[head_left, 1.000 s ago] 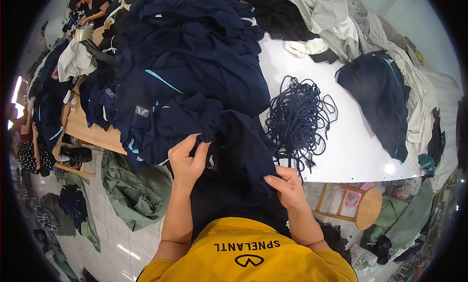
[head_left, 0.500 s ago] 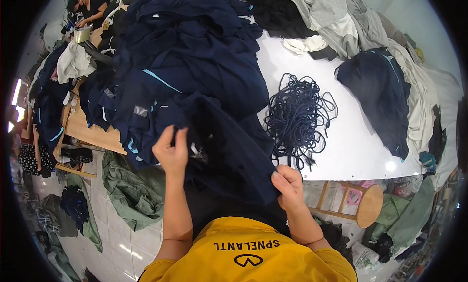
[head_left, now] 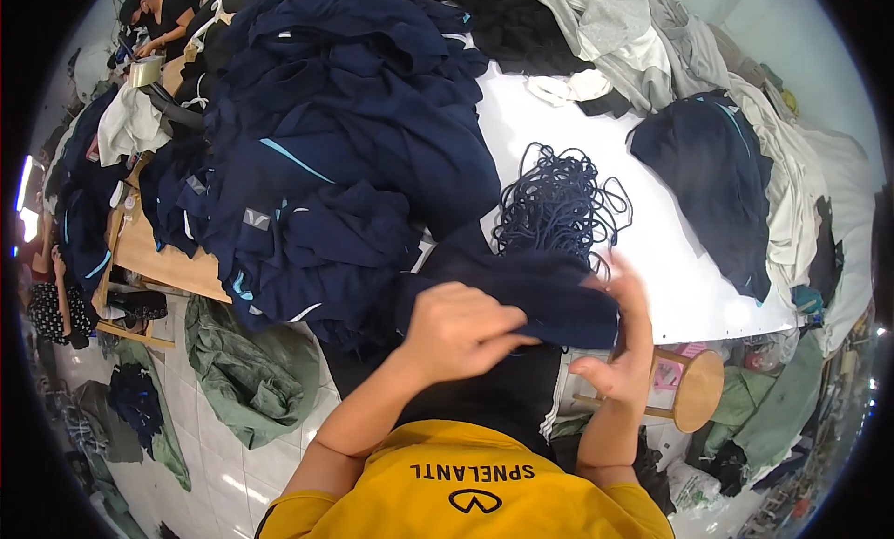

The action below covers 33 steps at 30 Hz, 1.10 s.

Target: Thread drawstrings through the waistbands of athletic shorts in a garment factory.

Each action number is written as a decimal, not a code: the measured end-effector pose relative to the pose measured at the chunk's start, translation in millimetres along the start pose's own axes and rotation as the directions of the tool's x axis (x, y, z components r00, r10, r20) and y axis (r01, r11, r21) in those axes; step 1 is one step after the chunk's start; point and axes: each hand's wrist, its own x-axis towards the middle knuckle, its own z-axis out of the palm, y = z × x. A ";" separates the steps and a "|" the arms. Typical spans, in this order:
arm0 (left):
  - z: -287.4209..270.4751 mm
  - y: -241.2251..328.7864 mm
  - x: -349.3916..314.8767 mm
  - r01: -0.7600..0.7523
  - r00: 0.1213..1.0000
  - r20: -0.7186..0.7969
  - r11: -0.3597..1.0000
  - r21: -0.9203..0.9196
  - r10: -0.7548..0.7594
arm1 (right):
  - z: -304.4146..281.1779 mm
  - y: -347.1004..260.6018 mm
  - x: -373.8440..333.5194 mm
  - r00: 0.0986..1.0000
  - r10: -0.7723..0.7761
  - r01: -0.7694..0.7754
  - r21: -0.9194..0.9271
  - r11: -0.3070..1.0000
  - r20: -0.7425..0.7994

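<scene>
The left hand (head_left: 458,329) is curled shut on a fold of the navy garment (head_left: 521,292), pinning it at the near edge of the white table (head_left: 670,278), while the right hand (head_left: 622,348) stands open and flat against the cloth's right end, seemingly to steady the fold. Just behind lies a tangle of dark blue cord (head_left: 559,204), and a tall heap of navy clothes (head_left: 345,148) crowds the left, leaving little bare surface to spread the piece; a wooden stool (head_left: 697,390) stands below the table edge.
</scene>
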 end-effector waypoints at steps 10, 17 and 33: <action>43.0 -6.9 -61.8 0.340 0.912 0.377 0.816 -0.468 -0.164 | -39.8 -14.1 6.5 0.973 0.213 -0.224 -0.162 0.961 -0.083; 7.8 -0.1 -67.3 0.584 0.801 0.518 0.580 -0.568 -0.300 | -27.5 -32.7 9.6 0.981 0.181 -0.193 -0.405 0.894 -0.068; -0.8 3.1 -67.0 0.222 0.970 0.229 0.678 -0.701 -0.081 | -1.4 10.0 -10.1 0.767 0.642 -0.541 0.534 0.650 -0.004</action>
